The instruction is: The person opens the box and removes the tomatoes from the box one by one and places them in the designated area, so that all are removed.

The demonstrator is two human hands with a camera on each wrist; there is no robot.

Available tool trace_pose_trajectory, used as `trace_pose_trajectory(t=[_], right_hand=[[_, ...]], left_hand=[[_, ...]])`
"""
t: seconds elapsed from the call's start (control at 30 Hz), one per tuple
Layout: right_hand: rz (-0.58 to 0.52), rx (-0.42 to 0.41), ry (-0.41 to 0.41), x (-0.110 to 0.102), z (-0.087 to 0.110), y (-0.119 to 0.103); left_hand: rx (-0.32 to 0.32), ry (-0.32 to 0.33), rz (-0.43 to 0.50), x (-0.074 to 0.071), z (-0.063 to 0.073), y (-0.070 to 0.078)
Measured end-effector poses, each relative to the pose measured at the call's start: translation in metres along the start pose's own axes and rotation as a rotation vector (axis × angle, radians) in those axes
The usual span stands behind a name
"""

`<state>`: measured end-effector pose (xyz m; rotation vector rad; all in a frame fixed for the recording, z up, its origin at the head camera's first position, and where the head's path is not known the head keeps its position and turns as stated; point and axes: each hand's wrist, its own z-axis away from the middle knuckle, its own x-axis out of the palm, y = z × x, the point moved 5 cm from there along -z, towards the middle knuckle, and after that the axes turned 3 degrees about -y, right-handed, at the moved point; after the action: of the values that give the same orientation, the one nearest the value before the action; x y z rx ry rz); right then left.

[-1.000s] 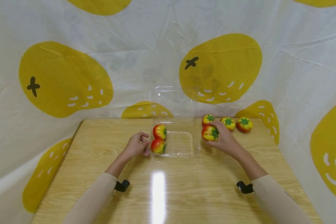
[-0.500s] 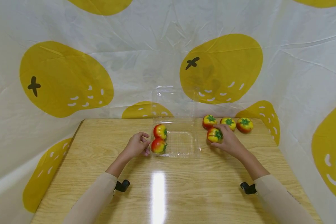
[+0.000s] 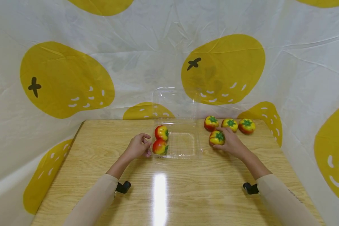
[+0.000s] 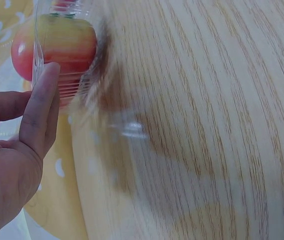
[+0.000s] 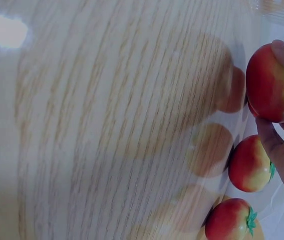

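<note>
red-yellow fruit [image 3: 216,138], pinched by the right hand [image 3: 232,142], lies between clear box [image 3: 183,145] and far right corner of table [image 3: 107,138]; relaxed left hand [image 3: 137,147] is beside box's left edge.

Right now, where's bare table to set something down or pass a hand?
Bare: table between the forearms, nearer than the clear container; also left of the left hand. Crowded: container's left side, with two fruits; back right, three fruits behind the right hand and its held fruit.
</note>
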<state>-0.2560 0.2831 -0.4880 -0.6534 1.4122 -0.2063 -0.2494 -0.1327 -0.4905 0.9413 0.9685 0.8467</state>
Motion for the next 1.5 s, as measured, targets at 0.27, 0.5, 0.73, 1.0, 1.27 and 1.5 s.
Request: trace_pose_trajectory(t=[0.27, 0.5, 0.73, 1.0, 1.27, 1.5], right_hand=[[-0.033, 0.019, -0.022, 0.003, -0.003, 0.005], [-0.031, 0.024, -0.020, 0.005, -0.004, 0.008], [-0.060, 0.025, -0.017, 0.006, -0.002, 0.006], [-0.096, 0.016, -0.013, 0.011, -0.004, 0.008], [-0.119, 0.002, -0.004, 0.013, -0.002, 0.007], [-0.137, 0.002, -0.017, 0.013, -0.003, 0.007]], left_hand=[[0.006, -0.001, -0.010, -0.001, 0.000, 0.000], [0.006, -0.003, -0.009, -0.001, -0.001, 0.000], [0.005, -0.001, -0.008, -0.001, -0.002, 0.000], [0.008, -0.001, -0.001, -0.001, -0.002, -0.001], [0.010, -0.002, -0.001, -0.001, -0.001, 0.000], [0.008, -0.001, -0.010, -0.001, -0.002, 0.000]])
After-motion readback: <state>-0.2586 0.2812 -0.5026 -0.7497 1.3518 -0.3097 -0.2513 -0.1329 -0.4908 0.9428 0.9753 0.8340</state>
